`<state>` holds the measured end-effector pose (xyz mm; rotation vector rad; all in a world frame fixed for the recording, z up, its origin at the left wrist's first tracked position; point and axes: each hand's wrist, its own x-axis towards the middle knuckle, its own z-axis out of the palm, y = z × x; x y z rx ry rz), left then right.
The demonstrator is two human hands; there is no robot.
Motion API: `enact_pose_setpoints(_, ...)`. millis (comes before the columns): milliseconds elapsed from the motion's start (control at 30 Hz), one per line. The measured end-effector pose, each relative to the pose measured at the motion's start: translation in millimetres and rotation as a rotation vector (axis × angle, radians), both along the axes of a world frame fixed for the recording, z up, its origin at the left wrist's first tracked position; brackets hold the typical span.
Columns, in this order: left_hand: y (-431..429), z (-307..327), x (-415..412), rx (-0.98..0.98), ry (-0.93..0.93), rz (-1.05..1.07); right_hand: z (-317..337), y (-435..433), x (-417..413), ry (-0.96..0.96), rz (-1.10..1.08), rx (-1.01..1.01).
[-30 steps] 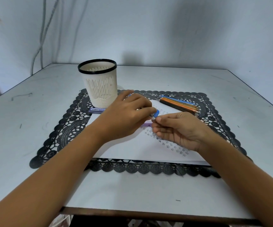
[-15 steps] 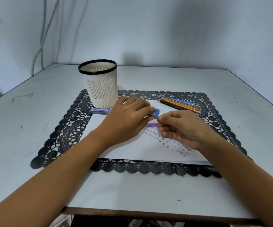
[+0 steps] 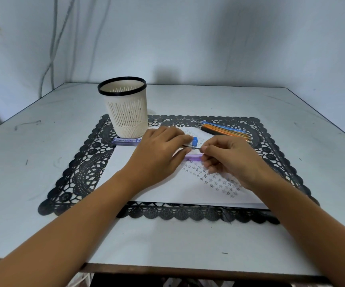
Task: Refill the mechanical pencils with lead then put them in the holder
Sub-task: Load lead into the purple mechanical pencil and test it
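Black lace mat (image 3: 80, 172) frames the work on a white surface (image 3: 33, 162), where a person's left hand (image 3: 159, 154) curls its fingers round a blue-capped pencil (image 3: 194, 141), most of which is hidden under the hand. The right hand (image 3: 233, 160) pinches, thumb against forefinger, the end of a thin dark rod (image 3: 192, 147) that runs out from the left hand just below the blue cap. A translucent purple piece (image 3: 193, 157) lies between the two hands over a star-marked sheet of paper (image 3: 167, 193); whether either hand grips it cannot be told. Beyond the left hand, a cream slotted holder (image 3: 127, 112) with a black rim stands upright on the mat's far left corner, with a flat lead case (image 3: 126, 141) lying just in front of it. A cluster of orange and blue pencils (image 3: 223, 130) rests at the mat's far right.
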<state>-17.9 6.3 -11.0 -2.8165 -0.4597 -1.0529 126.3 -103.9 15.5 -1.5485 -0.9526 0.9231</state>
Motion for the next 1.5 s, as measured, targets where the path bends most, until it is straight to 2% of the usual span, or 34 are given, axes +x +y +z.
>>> enact_pose_setpoints(200, -0.7, 0.7, -0.4, -0.007, -0.001, -0.005, 0.3, -2.4, 2.0, -0.261, -0.022, 0.014)
enact_pose_setpoints(367, -1.1, -0.3, -0.2, -0.007, 0.003, -0.008, 0.8, -3.6, 2.5, -0.346, -0.033, 0.023)
enact_pose_setpoints(633, -1.6, -0.3, -0.3, -0.023, 0.010, -0.006, 0.4, -2.9, 5.7, -0.343, -0.051, 0.034)
enact_pose_setpoints(867, -0.7, -0.9, -1.4, -0.095, 0.002, -0.003, 1.4, -4.2, 9.1, -0.232, -0.034, 0.047)
enact_pose_setpoints(1200, -2.3, -0.6, -0.4, -0.076, -0.029, -0.020, 1.1, -3.7, 7.8, -0.188, -0.021, 0.053)
enact_pose_setpoints(1500, -3.5, -0.4, -0.7, -0.074, -0.023, -0.029, -0.2, -2.9, 10.7, -0.294, -0.028, 0.050)
